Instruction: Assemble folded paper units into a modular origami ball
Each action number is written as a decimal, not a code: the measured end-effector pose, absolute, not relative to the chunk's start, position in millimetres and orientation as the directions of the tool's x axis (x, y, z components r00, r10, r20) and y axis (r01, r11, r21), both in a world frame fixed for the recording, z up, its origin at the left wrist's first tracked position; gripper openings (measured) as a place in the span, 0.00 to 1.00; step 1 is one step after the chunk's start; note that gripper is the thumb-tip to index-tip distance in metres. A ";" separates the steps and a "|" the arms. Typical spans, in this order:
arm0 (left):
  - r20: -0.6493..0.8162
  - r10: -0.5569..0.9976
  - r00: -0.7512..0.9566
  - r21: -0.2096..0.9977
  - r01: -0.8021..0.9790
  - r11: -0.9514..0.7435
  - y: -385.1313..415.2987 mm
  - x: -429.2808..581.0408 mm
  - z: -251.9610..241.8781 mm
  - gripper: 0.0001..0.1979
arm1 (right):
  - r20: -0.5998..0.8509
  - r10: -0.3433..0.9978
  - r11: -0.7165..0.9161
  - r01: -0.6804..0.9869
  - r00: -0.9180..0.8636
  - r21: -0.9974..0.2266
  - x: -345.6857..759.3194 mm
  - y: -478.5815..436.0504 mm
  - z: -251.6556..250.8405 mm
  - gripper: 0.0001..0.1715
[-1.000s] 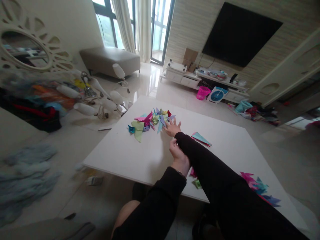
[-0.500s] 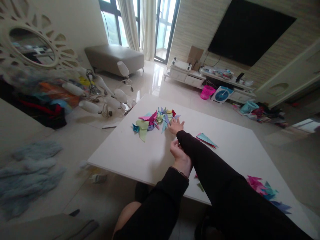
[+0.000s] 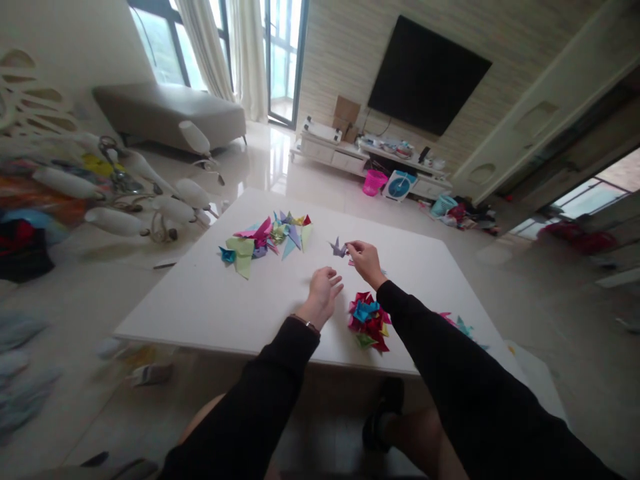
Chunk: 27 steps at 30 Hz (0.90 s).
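Note:
A small purple-grey paper crane is pinched in the fingertips of my right hand, just above the white table. My left hand hovers over the table to the left and nearer to me, its fingers apart and nothing in them. Nearest my right forearm sits a round cluster of red, blue and green folded paper. A loose heap of colourful folded paper lies at the table's far left, apart from both hands. Some pink and blue paper is mostly hidden behind my right hand.
More pink and teal folded paper lies at the table's right, partly behind my sleeve. Left of the table, a lamp with several white shades rests on the floor. A pink basket and a blue fan stand by the TV cabinet.
My right hand has moved right from the heap and now holds the purple-grey crane. My left hand has come apart from the right arm and opened. The view has turned right.

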State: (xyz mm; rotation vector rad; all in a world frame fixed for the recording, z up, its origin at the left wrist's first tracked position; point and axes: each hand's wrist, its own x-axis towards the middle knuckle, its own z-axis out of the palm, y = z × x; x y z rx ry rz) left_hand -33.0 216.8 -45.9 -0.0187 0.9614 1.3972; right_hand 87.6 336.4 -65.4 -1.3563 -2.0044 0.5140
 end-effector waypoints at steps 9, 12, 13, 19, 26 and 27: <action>-0.546 0.836 0.051 0.658 -0.592 0.466 204.3 10.9 -54.2 0.03 | 0.460 0.886 0.436 0.425 -0.052 -0.793 193.6 229.3 -61.4 0.08; -0.534 0.834 0.141 0.706 -0.468 0.531 206.2 22.6 -57.5 0.03 | 0.481 0.875 0.452 0.444 -0.054 -0.774 204.9 220.2 -68.0 0.10; -0.530 0.837 0.137 0.725 -0.438 0.531 208.1 24.8 -58.5 0.03 | 0.481 0.873 0.463 0.459 -0.086 -0.758 207.6 219.7 -69.3 0.10; -0.496 0.868 0.035 0.792 -0.393 0.468 228.6 24.1 -62.0 0.04 | 0.497 0.822 0.565 0.509 -0.278 -0.649 236.8 229.9 -66.6 0.06; -0.510 0.860 0.014 0.755 -0.471 0.456 240.9 25.8 -63.7 0.05 | 0.536 0.839 0.318 0.715 0.093 -0.622 328.0 246.9 -61.8 0.06; -0.512 0.859 0.016 0.755 -0.469 0.458 240.4 27.1 -63.2 0.05 | 0.527 0.828 0.241 0.726 0.193 -0.644 345.3 247.0 -62.4 0.07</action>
